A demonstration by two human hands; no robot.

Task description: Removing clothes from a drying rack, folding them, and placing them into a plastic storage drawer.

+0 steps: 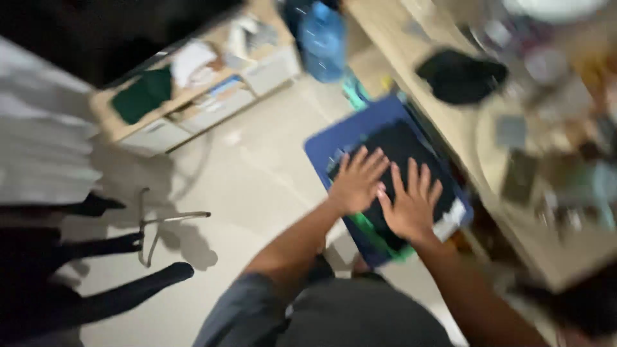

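Note:
The picture is blurred by motion. A dark, flat folded cloth (411, 144) lies on a blue rectangular surface (340, 138) beside a wooden table. My left hand (357, 181) presses flat on the cloth's near left part, fingers spread. Next to it, touching at the thumbs, my right hand (412, 205) also lies flat on the cloth with fingers apart. Neither hand grips anything. A green edge (376, 231) shows under the cloth near my wrists.
A cluttered wooden table (463, 138) runs along the right, with a black cloth (461, 76) on it. A large blue water bottle (321, 42) stands on the floor behind. A low shelf unit (193, 109) is at the back left; a wire hanger (154, 222) lies on the tiled floor.

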